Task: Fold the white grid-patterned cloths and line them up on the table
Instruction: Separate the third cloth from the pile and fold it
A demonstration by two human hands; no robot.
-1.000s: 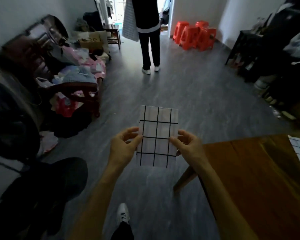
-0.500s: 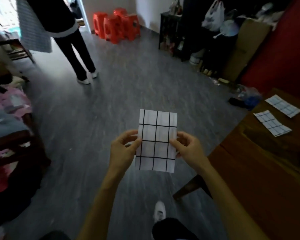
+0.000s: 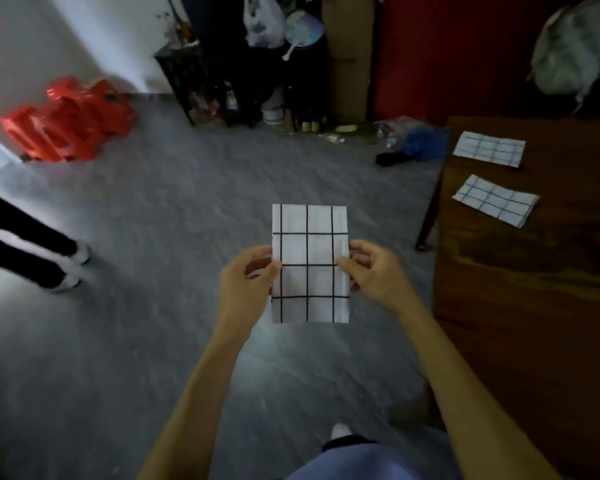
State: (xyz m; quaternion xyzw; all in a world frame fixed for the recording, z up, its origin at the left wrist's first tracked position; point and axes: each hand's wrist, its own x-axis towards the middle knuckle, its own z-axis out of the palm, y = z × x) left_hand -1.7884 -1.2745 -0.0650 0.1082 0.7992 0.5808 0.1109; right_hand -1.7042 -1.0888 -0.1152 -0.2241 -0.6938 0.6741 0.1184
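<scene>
Folded grid cloth [image 3: 309, 263] hangs over the floor, left hand [image 3: 245, 285] and right hand [image 3: 378, 271] pinching its side edges; two folded cloths [image 3: 495, 199] lie on the worktop [image 3: 534, 289].

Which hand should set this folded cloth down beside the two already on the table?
Probably the right hand: the table and both laid cloths lie on its side, while the left hand would cross over.

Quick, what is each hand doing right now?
Left hand: pinches the left edge of the folded grid cloth.
Right hand: pinches the cloth's right edge.
</scene>
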